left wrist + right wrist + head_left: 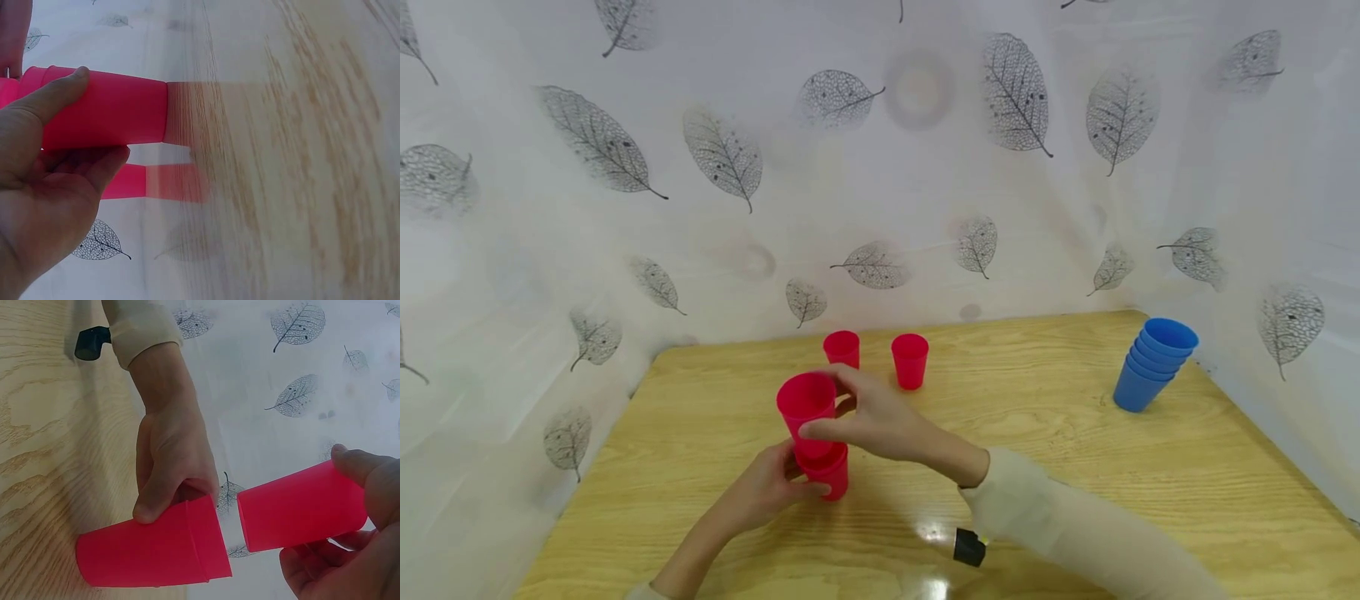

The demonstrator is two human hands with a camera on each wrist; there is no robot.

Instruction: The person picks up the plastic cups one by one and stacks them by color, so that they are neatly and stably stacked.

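Note:
My left hand (769,490) grips a lower red plastic cup (835,482) that stands upright on the table. A second rim shows at its top in the right wrist view, so at least two cups (144,553) are nested there. Right above, my right hand (880,421) holds another red cup (805,402) by its side, mouth up and slightly tilted. A small gap separates its base from the lower rim in the right wrist view. Behind them, two more red cups (842,348) (910,362) stand apart on the table.
A nested stack of several blue cups (1150,367) leans a little at the table's right side. A small black object (969,547) is near my right sleeve. Pale leaf-print sheeting (865,183) rises behind and beside the wooden table (1022,400).

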